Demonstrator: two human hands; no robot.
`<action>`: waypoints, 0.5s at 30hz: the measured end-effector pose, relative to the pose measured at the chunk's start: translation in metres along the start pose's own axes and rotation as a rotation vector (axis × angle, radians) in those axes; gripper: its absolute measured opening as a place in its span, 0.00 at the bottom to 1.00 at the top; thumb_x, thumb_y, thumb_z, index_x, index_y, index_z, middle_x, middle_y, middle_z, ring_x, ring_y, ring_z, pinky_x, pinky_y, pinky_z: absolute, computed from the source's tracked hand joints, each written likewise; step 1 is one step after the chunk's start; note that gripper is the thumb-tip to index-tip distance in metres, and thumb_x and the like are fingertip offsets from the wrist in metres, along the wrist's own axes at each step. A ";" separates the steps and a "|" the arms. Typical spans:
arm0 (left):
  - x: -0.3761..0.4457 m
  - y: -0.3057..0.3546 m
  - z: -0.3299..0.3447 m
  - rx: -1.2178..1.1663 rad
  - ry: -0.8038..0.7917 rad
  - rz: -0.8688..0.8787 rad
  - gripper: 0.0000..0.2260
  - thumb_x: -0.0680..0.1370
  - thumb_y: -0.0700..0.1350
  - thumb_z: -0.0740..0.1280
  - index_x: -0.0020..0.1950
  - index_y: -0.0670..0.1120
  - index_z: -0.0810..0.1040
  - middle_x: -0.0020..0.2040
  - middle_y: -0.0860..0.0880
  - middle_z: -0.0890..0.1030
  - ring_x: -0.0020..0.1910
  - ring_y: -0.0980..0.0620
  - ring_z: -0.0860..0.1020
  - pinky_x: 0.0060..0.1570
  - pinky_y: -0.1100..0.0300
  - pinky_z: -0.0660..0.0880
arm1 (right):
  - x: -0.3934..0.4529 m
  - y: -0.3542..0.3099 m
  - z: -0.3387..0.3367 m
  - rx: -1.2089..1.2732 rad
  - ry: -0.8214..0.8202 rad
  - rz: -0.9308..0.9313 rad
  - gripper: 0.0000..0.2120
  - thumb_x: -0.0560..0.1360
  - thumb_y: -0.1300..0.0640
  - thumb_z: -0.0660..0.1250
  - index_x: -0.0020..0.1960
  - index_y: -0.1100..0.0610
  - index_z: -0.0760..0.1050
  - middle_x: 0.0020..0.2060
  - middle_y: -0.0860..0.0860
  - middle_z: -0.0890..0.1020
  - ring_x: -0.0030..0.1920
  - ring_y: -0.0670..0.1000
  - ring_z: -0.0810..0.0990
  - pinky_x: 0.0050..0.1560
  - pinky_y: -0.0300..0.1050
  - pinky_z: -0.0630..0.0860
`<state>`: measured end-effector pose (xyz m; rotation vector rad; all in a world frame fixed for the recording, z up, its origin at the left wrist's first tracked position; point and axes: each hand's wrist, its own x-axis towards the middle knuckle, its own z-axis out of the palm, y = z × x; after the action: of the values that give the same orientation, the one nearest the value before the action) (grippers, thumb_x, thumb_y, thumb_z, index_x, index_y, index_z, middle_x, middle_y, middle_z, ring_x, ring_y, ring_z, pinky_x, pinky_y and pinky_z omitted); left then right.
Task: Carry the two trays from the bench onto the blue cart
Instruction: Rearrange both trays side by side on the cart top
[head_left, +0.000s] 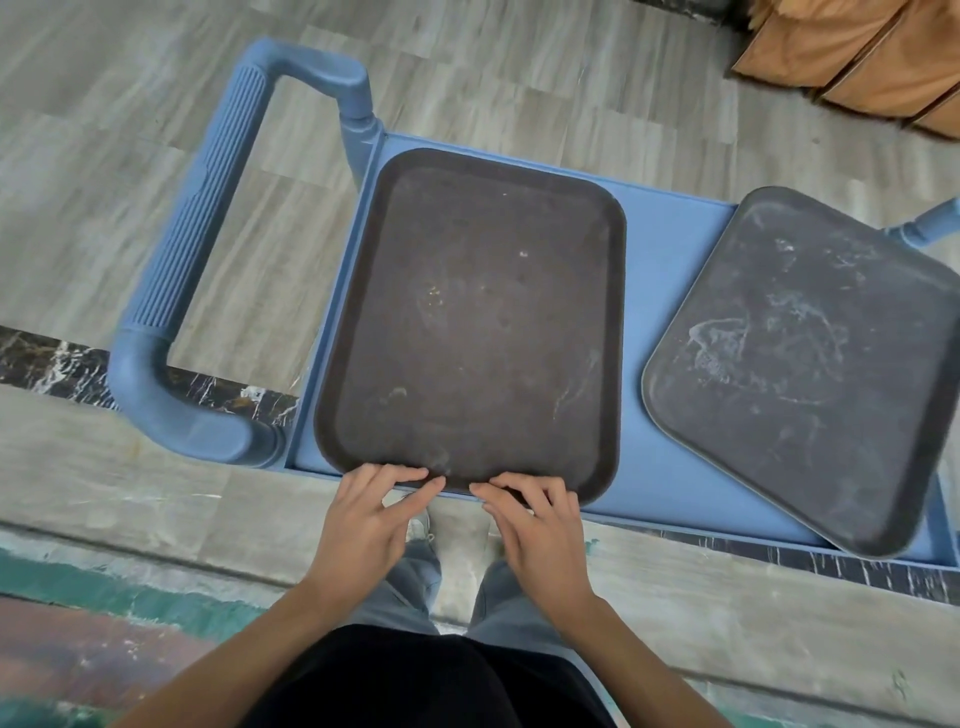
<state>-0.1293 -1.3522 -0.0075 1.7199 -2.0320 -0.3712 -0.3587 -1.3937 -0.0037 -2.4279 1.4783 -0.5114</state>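
A dark brown tray (472, 322) lies flat on the left half of the blue cart (654, 364), close to the cart's handle. A grey scuffed tray (810, 364) lies on the cart's right half, turned at an angle, its near corner over the cart's front rim. My left hand (363, 525) and my right hand (540, 530) are side by side at the brown tray's near edge, fingers spread, fingertips touching its rim. Neither hand is closed around the tray.
The cart's ribbed blue handle (208, 249) sticks out to the left. Brown bags or boxes (872, 57) stand on the floor at the far right. My legs and shoes are directly below the cart's front edge, on a tiled floor with a dark marble strip.
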 end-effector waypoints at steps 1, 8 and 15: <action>0.001 0.001 -0.001 -0.013 -0.007 -0.006 0.23 0.73 0.36 0.62 0.63 0.51 0.84 0.55 0.50 0.82 0.50 0.47 0.76 0.50 0.53 0.73 | 0.001 0.000 -0.002 0.011 -0.011 -0.004 0.18 0.72 0.61 0.79 0.59 0.46 0.85 0.54 0.46 0.84 0.49 0.55 0.80 0.41 0.48 0.75; 0.033 0.025 -0.022 -0.156 -0.124 -0.182 0.18 0.76 0.57 0.62 0.58 0.52 0.85 0.54 0.59 0.79 0.52 0.58 0.74 0.54 0.58 0.75 | 0.007 0.013 -0.040 0.322 -0.013 0.281 0.18 0.80 0.47 0.67 0.69 0.45 0.77 0.66 0.41 0.78 0.65 0.45 0.74 0.65 0.47 0.71; 0.127 0.076 -0.018 -0.483 -0.384 -0.182 0.19 0.81 0.58 0.64 0.71 0.55 0.76 0.69 0.59 0.74 0.69 0.61 0.70 0.69 0.60 0.64 | -0.001 0.091 -0.106 0.514 0.217 0.604 0.19 0.83 0.48 0.64 0.73 0.47 0.72 0.67 0.42 0.76 0.67 0.46 0.74 0.68 0.55 0.72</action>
<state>-0.2008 -1.4614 0.0647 1.6091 -1.8165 -1.2235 -0.4765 -1.4372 0.0570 -1.4841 1.7851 -0.8895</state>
